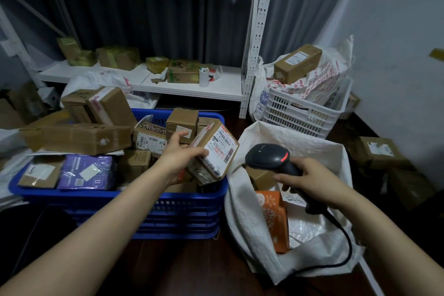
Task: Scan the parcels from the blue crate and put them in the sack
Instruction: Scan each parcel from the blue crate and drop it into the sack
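Two hands busy: left hand [179,155] grips a labelled brown parcel [213,152], tilted, above the blue crate's [153,209] right end. Right hand [314,181] clasps a black scanner [269,156] over the open white sack [254,230], right of the crate.

A white slotted-steel shelving rack [258,31] stood beyond the left hand [179,158], grey pleated curtains [168,19] behind it; a pale painted wall [396,31] rose beyond the right hand [314,180].

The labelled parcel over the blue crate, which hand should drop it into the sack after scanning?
Probably the left. The left hand grips the labelled parcel right beside the white sack and its open mouth, while the right hand is occupied holding the barcode scanner above the sack.
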